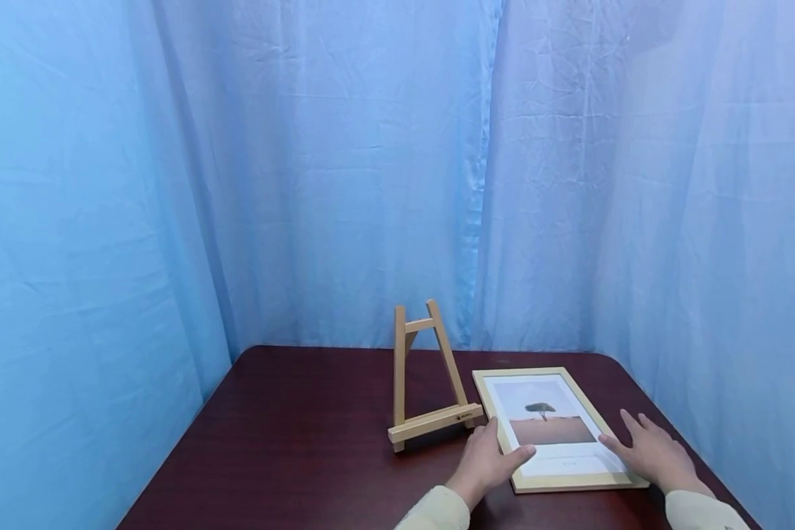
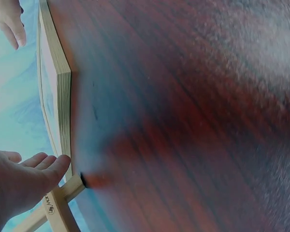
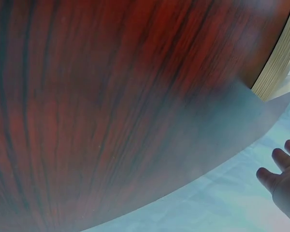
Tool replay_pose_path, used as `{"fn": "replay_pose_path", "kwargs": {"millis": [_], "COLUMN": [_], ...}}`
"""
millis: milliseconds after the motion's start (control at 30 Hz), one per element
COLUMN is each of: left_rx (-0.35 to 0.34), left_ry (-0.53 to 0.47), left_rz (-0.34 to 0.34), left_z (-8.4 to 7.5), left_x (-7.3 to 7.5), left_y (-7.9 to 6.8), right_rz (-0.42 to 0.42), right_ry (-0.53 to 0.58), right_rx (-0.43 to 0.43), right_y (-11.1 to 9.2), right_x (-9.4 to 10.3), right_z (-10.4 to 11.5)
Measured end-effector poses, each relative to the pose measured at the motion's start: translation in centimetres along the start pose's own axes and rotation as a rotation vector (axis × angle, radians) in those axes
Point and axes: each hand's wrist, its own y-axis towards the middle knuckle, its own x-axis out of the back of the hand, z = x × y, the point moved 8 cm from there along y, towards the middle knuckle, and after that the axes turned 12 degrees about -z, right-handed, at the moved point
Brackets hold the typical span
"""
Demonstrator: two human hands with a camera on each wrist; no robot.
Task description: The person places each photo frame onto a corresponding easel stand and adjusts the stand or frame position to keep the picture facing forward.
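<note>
A light wooden picture frame (image 1: 550, 430) lies flat on the table, face up, with a tree print inside. My left hand (image 1: 486, 460) is at its left edge, fingers extended along the side and thumb reaching over the front. Whether that hand touches the frame is hard to tell. To the right of the frame, my right hand (image 1: 656, 450) has its fingers spread, the thumb near the right edge; the right wrist view shows the fingers (image 3: 280, 159) loose and holding nothing. A small wooden easel (image 1: 435, 422) stands upright just left of the frame.
The dark reddish-brown table (image 1: 291, 442) has rounded far corners. Blue curtains (image 1: 371, 184) hang behind it and along both sides. The easel's ledge sits close to the frame's left edge and my left hand.
</note>
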Motion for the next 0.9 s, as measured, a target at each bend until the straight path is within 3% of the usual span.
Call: {"fn": "replay_pose_path", "kwargs": {"millis": [667, 900], "left_rx": [0.037, 0.045], "left_ry": [-0.101, -0.015], "left_rz": [-0.06, -0.105], "left_z": [1.4, 1.8], "left_x": [-0.7, -0.5], "left_y": [0.2, 0.0], "right_rz": [0.039, 0.055], "right_ry": [0.096, 0.169], "right_rx": [-0.05, -0.079], "right_y": [-0.1, -0.2], "right_x": [-0.5, -0.9], "right_z": [0.4, 0.3]}}
